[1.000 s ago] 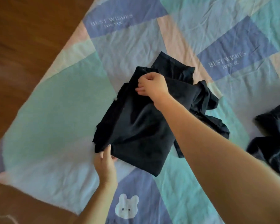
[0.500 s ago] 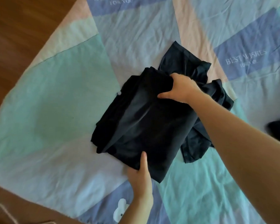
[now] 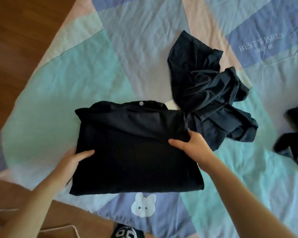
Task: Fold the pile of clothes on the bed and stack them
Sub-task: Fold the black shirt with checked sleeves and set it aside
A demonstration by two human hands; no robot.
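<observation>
Both hands grip one folded black garment (image 3: 134, 152) from opposite sides. At the near left edge the left hand (image 3: 70, 162) reaches in from the lower left, thumb laid flat on top of the cloth, the fingers hidden beneath it. From the lower right a long bare forearm brings the right hand (image 3: 193, 145) to the garment's right edge — its thumb lies on top, pointing left, and the fingers curl round the fold. A small pale button (image 3: 141, 103) shows at the far edge of this squarish bundle, which sits low over the patchwork quilt (image 3: 62, 86); whether it rests on the quilt or is held just clear, I cannot tell.

Nearest the viewer, a white rabbit face (image 3: 143, 206) is printed on a blue patch just beside the garment's near edge, and a dark patterned thing (image 3: 126, 233) shows at the bottom edge, too cropped to name.

Just beyond the right hand lies a crumpled dark navy garment (image 3: 208, 90), touching the folded one's far right corner. More dark clothes (image 3: 294, 134) lie blurred at the right edge, well apart.

Farther off, pale lettering (image 3: 261, 43) reads on a blue patch — wooden floor (image 3: 15, 31) shows at the upper left.
</observation>
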